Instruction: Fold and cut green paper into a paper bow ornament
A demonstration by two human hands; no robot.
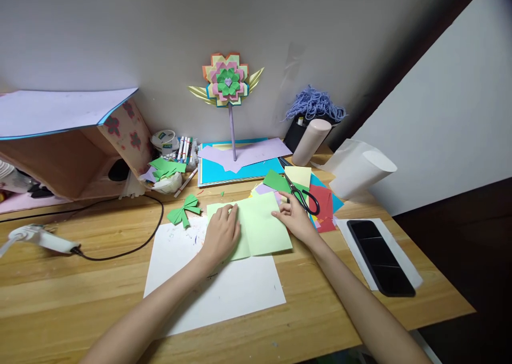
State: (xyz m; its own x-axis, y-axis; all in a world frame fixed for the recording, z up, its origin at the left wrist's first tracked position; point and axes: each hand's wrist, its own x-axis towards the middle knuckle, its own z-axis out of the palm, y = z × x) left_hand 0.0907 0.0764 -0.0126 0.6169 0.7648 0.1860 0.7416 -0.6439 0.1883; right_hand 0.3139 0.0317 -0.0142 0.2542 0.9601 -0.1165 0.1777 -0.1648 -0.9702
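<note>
A light green sheet of paper [262, 228] with a crease down its middle lies over a white sheet [248, 289]. My left hand [222, 231] rests flat on its left half, fingers stretched out. At the right edge, my right hand [294, 217] holds the paper, thumb on top and the other fingers bent around the edge, partly hidden. Just beyond my right hand are black-handled scissors [304, 199] on a pile of coloured paper pieces [324, 207]. A folded green paper piece [184, 210] lies left of the sheet.
A paper flower [228, 81] on a purple stem stands at the back against the wall. Left are an open cardboard box [60, 161], a black cable [120, 257] and markers [185, 148]. Right are a white paper roll [360, 175], a pinkish cylinder [312, 143] and a phone [380, 257].
</note>
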